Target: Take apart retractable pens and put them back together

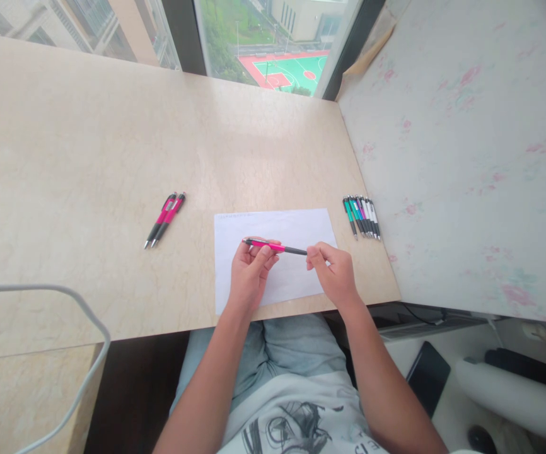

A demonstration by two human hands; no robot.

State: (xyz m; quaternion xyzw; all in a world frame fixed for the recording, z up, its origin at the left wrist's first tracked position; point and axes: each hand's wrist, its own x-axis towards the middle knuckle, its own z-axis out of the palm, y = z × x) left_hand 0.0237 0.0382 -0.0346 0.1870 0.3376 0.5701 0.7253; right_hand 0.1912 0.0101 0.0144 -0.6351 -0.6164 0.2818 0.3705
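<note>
A pink and black click pen is held nearly level above a sheet of white paper. My left hand is closed around its pink barrel near the clip end, thumb on top. The fingers of my right hand pinch the tip end, past the black grip, and hide the point. Faint small writing runs along the paper's top left edge. Left of the paper lie two more pink pens, side by side with tips toward me.
Several pens in green, purple and white lie in a row at the right, near the floral wall. A window stands behind the stone-like tabletop. A grey cable loops over the left front edge.
</note>
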